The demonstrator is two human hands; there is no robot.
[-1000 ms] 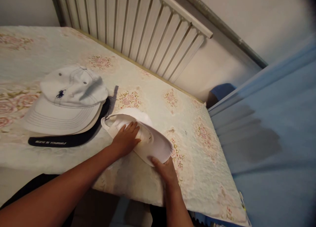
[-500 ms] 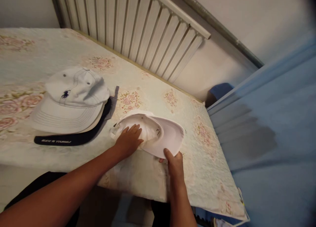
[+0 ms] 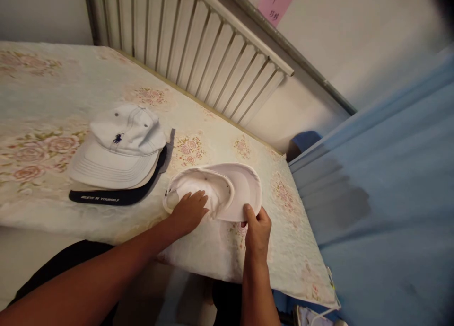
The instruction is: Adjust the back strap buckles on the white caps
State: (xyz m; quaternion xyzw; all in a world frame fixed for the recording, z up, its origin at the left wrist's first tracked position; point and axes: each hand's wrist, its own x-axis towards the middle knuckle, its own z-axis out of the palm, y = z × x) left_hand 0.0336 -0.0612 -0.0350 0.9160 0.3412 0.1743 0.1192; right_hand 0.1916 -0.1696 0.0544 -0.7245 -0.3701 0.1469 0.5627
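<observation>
**White cap (image 3: 232, 186) found inside up, pinched at the brim**

Item located near the front edge of a floral cover (image 3: 227, 139), its opening facing upward and its brim pointing right. Right hand (image 3: 258, 229): grip closed, pinching the brim's near corner, thumb on the underside now facing up, fingers curled behind. Left hand (image 3: 190, 212): reaching into the crown, palm down, fingers extended and slightly spread, not clasped around anything; whether the palm presses the lining cannot be determined.

To the left, apart from the item, a pale cap (image 3: 124, 151) with a dark horse-and-rider emblem lies stacked over a dark brim (image 3: 117, 198) lettered "BELIEVE IN YOURSELF". A radiator (image 3: 191, 51) stands behind; a blue curtain (image 3: 386, 193) hangs at right.
</observation>
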